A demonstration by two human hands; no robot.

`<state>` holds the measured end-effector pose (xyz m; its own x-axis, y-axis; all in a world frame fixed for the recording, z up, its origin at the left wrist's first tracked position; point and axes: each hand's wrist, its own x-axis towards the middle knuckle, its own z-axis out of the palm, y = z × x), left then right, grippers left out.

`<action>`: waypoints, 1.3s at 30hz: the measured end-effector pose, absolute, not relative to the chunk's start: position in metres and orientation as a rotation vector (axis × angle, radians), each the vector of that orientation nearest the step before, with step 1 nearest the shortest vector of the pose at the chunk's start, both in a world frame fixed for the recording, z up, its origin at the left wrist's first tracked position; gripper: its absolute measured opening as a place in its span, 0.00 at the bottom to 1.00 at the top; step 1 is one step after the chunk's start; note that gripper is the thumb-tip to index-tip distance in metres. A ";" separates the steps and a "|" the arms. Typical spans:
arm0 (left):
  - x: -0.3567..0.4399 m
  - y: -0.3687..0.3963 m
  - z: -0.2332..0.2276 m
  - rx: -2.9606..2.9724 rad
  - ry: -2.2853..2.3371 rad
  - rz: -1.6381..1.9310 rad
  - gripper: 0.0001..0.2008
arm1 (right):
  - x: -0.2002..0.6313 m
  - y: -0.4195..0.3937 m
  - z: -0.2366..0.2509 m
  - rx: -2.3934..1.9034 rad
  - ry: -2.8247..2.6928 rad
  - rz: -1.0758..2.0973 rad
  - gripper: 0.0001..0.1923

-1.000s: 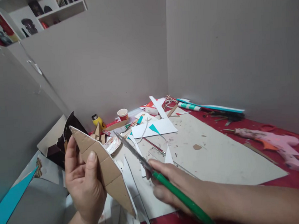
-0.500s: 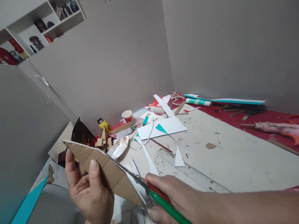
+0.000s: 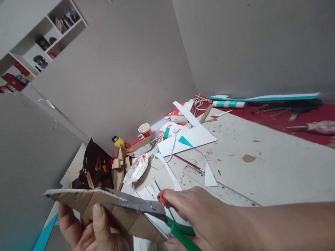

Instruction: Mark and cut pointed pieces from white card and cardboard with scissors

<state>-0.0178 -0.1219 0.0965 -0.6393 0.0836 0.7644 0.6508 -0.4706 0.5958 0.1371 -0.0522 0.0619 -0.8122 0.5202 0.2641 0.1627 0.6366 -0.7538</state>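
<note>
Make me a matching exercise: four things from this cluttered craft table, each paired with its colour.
Things:
1. scissors handle
2. paper cup
3. cardboard piece
4. small bottle

Colours:
A. brown
B. yellow
C. green
D. red and white

Pairs: 1-C, 2-D, 3-A, 4-B

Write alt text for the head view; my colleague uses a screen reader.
A left hand holds a cardboard piece while the right hand works green-handled scissors along its edge, above a table littered with paper scraps.
</note>
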 end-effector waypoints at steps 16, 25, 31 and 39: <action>-0.016 -0.121 0.094 -1.095 -1.346 -2.081 0.30 | 0.133 -0.050 0.048 -0.478 -2.411 0.871 0.23; -0.016 -0.121 0.092 -1.056 -1.359 -2.092 0.30 | 0.133 -0.046 0.046 -0.460 -2.395 0.825 0.24; -0.018 -0.124 0.093 -1.046 -1.358 -2.089 0.28 | 0.137 -0.047 0.055 -0.492 -2.428 0.869 0.27; -0.015 -0.121 0.090 -1.097 -1.403 -2.071 0.29 | 0.136 -0.045 0.045 -0.468 -2.449 0.828 0.24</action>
